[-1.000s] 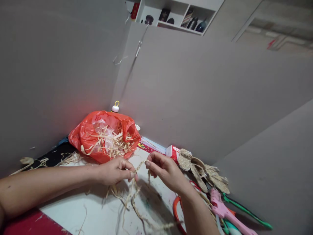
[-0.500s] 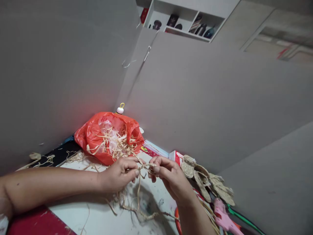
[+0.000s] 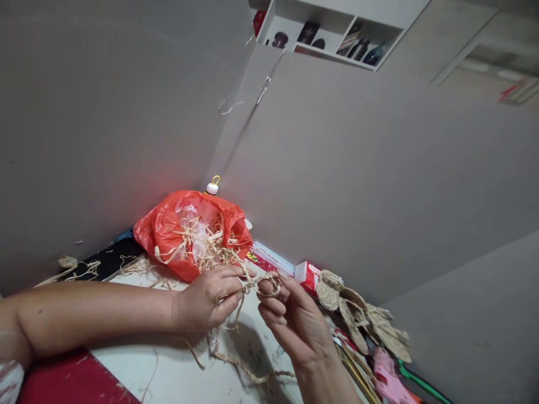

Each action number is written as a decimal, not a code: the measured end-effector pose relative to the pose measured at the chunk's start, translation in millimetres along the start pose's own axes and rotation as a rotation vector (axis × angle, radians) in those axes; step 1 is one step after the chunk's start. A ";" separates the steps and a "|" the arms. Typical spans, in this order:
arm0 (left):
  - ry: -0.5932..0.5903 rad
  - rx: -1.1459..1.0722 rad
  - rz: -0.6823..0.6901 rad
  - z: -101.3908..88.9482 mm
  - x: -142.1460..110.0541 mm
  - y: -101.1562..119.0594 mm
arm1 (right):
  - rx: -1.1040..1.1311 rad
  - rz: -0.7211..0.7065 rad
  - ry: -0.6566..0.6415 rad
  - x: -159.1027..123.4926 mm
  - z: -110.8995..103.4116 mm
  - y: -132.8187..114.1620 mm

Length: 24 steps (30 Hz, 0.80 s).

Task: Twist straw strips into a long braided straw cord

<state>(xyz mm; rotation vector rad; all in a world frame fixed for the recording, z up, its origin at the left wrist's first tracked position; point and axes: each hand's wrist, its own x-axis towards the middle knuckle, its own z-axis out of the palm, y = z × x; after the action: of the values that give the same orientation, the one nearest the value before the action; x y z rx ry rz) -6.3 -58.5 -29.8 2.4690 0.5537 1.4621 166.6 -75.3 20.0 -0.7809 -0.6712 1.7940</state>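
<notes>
My left hand [image 3: 213, 296] pinches a braided straw cord [image 3: 248, 285] between thumb and fingers, above the white tabletop. Close by on the right, my right hand [image 3: 295, 314] has a small loop of the same cord [image 3: 269, 284] about its fingertips, with the thumb behind it. From the hands the cord hangs down, and a length of braid [image 3: 252, 377] lies on the table below them. Just behind the left hand rests a red plastic bag [image 3: 162, 224], full of loose pale straw strips [image 3: 206, 241].
A row of woven straw pieces [image 3: 362, 314] lies along the right edge, near a red and white box [image 3: 306, 275] and a pink glue gun [image 3: 389, 379]. Behind the bag stands a white-capped bottle [image 3: 212, 189]. Grey walls [image 3: 337, 168] close off the far side.
The right hand has turned and its fingers have opened out, so the cord now forms a visible loop around the fingertips. My left hand keeps its pinch. The view has shifted slightly.
</notes>
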 end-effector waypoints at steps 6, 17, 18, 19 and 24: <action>0.013 0.175 0.023 -4.3 4.9 -2.7 | -0.232 -0.129 -0.028 -5.9 8.3 3.7; -0.162 0.470 0.087 -0.9 -4.9 -11.1 | -0.629 -0.510 0.105 18.0 -19.6 24.7; -0.176 0.467 0.089 0.1 -5.7 -11.1 | -0.694 -0.516 0.086 17.6 -20.5 23.5; -0.186 0.466 0.094 1.1 -6.5 -11.1 | -0.763 -0.513 0.055 16.5 -20.0 22.0; -0.206 0.502 0.119 6.1 -11.4 -14.8 | -1.171 -0.684 -0.047 8.5 -7.7 18.3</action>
<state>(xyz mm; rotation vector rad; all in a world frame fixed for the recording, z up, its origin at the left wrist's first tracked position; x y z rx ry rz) -9.0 -50.0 -47.3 3.0386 0.8266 1.1960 159.6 -72.5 -0.3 -1.0498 -1.8151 0.6783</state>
